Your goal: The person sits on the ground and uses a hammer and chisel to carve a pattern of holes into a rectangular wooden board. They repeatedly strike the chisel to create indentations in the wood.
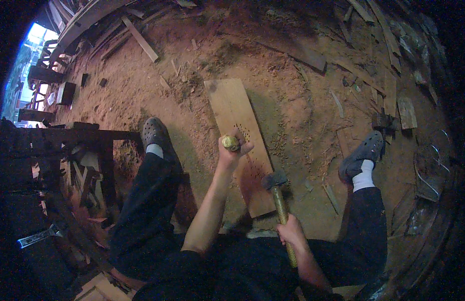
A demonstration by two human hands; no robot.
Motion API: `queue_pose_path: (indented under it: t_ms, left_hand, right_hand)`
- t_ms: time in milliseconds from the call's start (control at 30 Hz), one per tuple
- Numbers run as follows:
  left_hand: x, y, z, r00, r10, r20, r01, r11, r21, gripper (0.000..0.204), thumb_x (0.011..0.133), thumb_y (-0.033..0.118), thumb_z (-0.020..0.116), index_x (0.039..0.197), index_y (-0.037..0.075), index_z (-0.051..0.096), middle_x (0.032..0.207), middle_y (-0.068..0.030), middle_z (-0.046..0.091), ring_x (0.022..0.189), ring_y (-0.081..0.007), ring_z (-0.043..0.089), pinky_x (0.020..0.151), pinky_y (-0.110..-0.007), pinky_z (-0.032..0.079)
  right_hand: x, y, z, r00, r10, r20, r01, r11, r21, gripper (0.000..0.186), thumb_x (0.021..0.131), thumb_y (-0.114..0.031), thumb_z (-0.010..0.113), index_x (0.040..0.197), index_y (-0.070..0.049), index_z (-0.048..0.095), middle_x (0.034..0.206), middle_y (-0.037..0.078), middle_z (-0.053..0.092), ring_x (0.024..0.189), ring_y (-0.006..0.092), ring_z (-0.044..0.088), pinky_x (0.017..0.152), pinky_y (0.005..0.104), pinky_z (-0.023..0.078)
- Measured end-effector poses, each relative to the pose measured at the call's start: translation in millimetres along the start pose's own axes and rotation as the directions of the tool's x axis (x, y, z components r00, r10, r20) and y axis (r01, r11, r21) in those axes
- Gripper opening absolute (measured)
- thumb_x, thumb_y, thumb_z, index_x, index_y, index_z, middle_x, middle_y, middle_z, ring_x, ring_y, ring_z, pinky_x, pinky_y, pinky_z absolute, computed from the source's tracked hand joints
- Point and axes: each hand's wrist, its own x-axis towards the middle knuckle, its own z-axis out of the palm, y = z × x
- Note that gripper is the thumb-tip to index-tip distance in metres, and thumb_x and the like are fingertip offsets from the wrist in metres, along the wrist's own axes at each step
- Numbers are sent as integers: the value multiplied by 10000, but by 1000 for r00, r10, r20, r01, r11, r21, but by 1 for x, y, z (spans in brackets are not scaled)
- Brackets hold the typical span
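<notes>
My right hand (291, 230) is closed round the yellowish handle of a hammer (281, 205), whose dark metal head (275, 179) hangs over the board's lower right edge. Over the middle of the wooden board (232, 105), my left hand (229, 159) grips an upright tool with a round gold-coloured end (230, 142) facing up. Its lower part is hidden by the hand, so its kind does not show. Small dark holes or marks dot the board next to the left hand. The board lies lengthwise on the ground between my legs, its lower part reddish and shaded.
Brown, uneven ground with wood bits spreads around the board. My feet, in dark clogs (156, 133), rest at either side. A dark wooden bench (87, 134) stands at the left, with a scraper-like tool (40, 236) below it. Planks and scraps (140, 39) lie along the far side and right.
</notes>
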Motion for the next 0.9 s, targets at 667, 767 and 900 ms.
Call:
queue_pose_path:
  t_ms: [667,767,900]
  left_hand:
    - [-5,5,6,970,-244,7,240,946,-216,321,581,94,748,582,74,427,554,45,399,518,-61,388,451,-218,344]
    - [-6,0,6,976,-212,39,216,955,-202,318,581,96,745,580,77,427,554,48,405,520,-58,385,457,-220,342]
    - [-7,-7,-1,980,-183,80,191,976,-108,315,579,83,738,577,84,423,553,47,405,522,-58,384,459,-221,338]
  right_hand:
    - [-2,-2,-1,1000,-5,12,5,1000,20,105,682,-19,525,761,-9,456,485,60,463,352,140,459,314,290,374]
    - [1,1,0,1000,13,25,-14,1000,18,106,685,-23,524,769,-7,461,491,66,473,356,142,466,316,292,377]
    - [-6,-13,-2,999,23,29,-23,1000,5,106,689,-29,524,773,-6,465,496,68,480,361,145,470,320,294,383]
